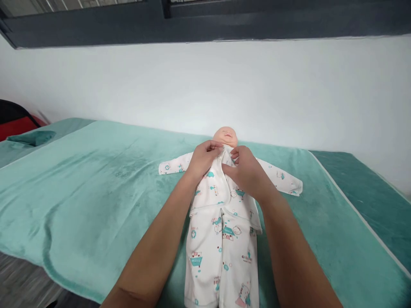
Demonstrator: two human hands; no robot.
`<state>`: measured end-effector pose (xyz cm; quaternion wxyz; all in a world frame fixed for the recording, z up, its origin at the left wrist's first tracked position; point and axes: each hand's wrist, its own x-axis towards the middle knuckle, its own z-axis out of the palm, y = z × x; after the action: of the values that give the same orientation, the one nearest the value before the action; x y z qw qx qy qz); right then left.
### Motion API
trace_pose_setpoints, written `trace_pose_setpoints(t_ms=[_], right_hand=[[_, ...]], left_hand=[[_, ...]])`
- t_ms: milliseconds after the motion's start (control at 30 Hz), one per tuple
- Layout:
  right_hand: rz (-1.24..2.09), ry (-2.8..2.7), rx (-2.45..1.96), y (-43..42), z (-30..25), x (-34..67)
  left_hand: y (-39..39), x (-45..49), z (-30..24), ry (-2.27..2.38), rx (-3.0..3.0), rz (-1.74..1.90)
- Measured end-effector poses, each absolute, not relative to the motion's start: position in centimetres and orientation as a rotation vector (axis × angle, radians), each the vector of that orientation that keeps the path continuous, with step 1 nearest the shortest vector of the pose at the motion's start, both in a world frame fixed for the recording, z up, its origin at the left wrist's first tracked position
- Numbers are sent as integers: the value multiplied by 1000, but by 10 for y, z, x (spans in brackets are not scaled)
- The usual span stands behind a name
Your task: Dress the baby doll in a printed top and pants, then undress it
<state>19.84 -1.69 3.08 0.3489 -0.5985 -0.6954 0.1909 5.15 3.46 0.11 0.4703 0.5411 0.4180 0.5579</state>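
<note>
A baby doll (226, 136) lies on its back on a teal towel (96, 179), dressed in a white printed top (215, 188) and matching trousers (221, 261), sleeves spread out to both sides. My left hand (203, 160) pinches the top's collar edge just below the doll's chin. My right hand (245, 171) is closed on the opposite edge of the collar, fingers pressed together at the neckline. Both hands meet at the doll's upper chest. The garment's fastening is hidden under my fingers.
The towel covers a bed or table against a white wall (257, 94). A darker green sheet (369, 188) shows at the right. A folded green cloth (32, 137) lies far left, beside something red and black (14, 122). A dark window frame (205, 21) runs above.
</note>
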Motion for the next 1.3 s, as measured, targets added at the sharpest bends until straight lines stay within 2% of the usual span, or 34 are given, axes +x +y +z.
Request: trace_pose_setpoints(t_ms=[167, 333, 667, 933, 1300], right_hand=[[267, -1914, -1878, -41, 38, 183], [197, -1883, -1858, -37, 31, 181], [1054, -1488, -1346, -20, 28, 210], [1175, -1362, -1175, -16, 22, 210], [1178, -1411, -1189, -15, 24, 215]], left_hand=[[13, 42, -4, 1040, 1426, 1360], [7, 38, 2, 1041, 1565, 1231], [10, 37, 1, 1054, 1557, 1197], [5, 46, 2, 1021, 1461, 1296], [8, 44, -2, 912, 1367, 1282]])
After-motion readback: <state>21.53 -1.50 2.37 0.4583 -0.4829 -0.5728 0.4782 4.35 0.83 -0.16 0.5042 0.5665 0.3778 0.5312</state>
